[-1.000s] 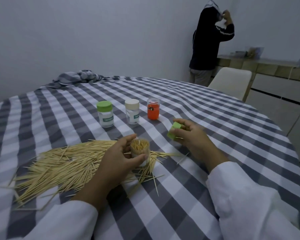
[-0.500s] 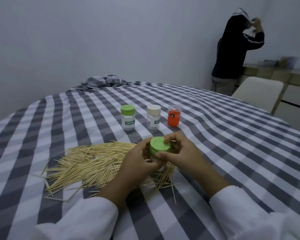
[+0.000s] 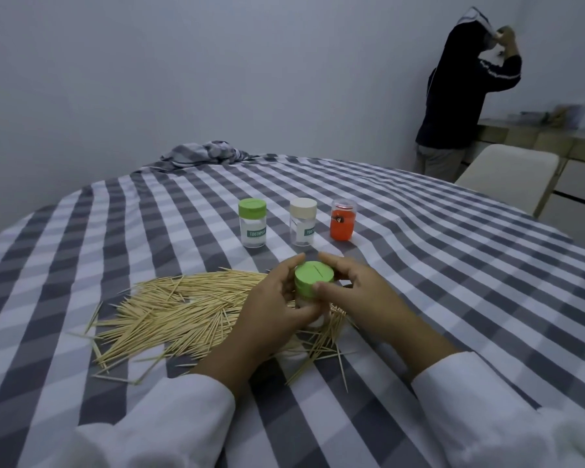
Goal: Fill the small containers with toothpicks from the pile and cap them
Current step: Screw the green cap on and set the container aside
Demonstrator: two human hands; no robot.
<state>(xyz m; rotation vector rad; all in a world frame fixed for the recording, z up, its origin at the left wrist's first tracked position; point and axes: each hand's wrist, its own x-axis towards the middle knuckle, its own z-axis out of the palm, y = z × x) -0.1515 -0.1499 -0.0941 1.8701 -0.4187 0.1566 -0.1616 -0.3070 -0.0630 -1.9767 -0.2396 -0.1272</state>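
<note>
The round table [image 3: 453, 298] is covered by a grey-and-white checked cloth [image 3: 149, 231]. A toothpick pile [image 3: 176, 312] lies at 9 o'clock of centre. 3 capped containers stand in a row at 12 o'clock: green-capped [image 3: 252, 223], cream-capped [image 3: 303, 221], orange [image 3: 343, 219]. Bunched fabric [image 3: 206, 152] lies at the far edge.

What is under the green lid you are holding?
Under the green lid a bit of clear jar shows between the left hand and right hand. The lid and fingers cover whatever is inside.
</note>
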